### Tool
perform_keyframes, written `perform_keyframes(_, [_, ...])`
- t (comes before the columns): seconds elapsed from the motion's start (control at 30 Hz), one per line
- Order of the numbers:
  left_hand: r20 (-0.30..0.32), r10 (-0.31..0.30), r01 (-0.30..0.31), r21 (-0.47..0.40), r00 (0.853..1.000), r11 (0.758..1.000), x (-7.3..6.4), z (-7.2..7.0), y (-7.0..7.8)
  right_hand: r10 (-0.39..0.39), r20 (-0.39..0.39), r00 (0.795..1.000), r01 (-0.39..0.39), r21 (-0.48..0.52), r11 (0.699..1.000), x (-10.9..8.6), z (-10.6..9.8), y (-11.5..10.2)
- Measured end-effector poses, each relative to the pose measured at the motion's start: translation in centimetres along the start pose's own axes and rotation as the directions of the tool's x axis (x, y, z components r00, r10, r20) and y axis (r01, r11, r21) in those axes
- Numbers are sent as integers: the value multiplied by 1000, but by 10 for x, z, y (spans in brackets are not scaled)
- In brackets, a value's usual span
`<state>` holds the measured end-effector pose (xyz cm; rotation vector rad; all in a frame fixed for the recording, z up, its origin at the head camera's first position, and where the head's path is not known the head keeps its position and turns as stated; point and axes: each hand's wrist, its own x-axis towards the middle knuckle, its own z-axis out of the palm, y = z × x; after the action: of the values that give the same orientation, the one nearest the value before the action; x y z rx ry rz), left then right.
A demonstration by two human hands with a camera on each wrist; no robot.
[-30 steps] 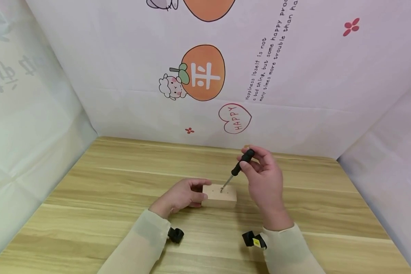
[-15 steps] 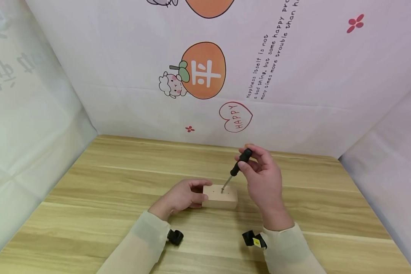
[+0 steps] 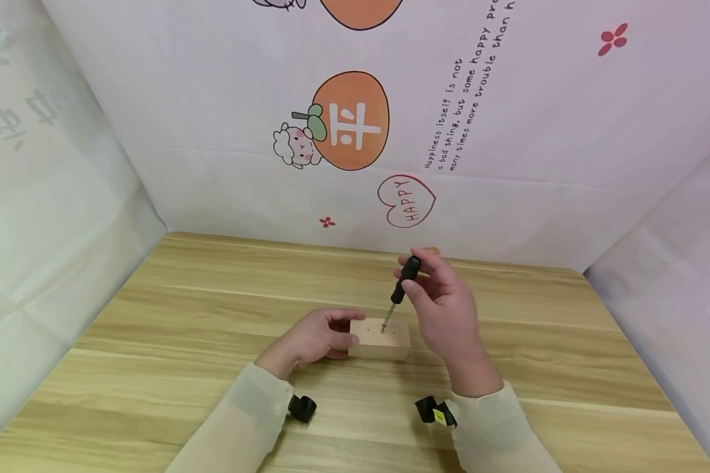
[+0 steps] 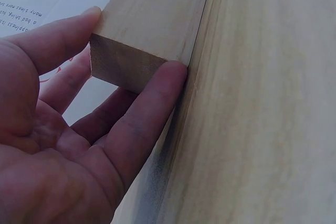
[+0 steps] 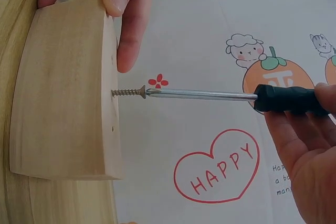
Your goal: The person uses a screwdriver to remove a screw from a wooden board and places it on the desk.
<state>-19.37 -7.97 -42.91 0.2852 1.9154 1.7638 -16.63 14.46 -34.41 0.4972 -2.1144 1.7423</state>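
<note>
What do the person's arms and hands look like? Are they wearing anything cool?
The left hand and right hand are bare, without gloves. The left sleeve and right sleeve are pale cream. Each wrist has a small black gadget; the right one has a yellow label.
</note>
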Motion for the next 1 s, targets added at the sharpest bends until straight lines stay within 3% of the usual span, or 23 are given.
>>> perform_keyframes(0.3, [-10,-6,6,-8,1000,1000,0,1,0,-24,89,996,26,-19,999,2,2,-3])
perform_keyframes(0.43, [-13,-4,4,0,1000,1000,1,1,-1,-8,117,993,18,-79,997,3,2,-6])
perform_keyframes(0.53, [-15,-4,4,4,1000,1000,1,1,-1,20,117,993,-4,-135,991,5,3,-8])
perform_keyframes(1.0, [2,4,-4,-8,1000,1000,-1,1,1,78,99,992,-58,-187,981,11,4,-7])
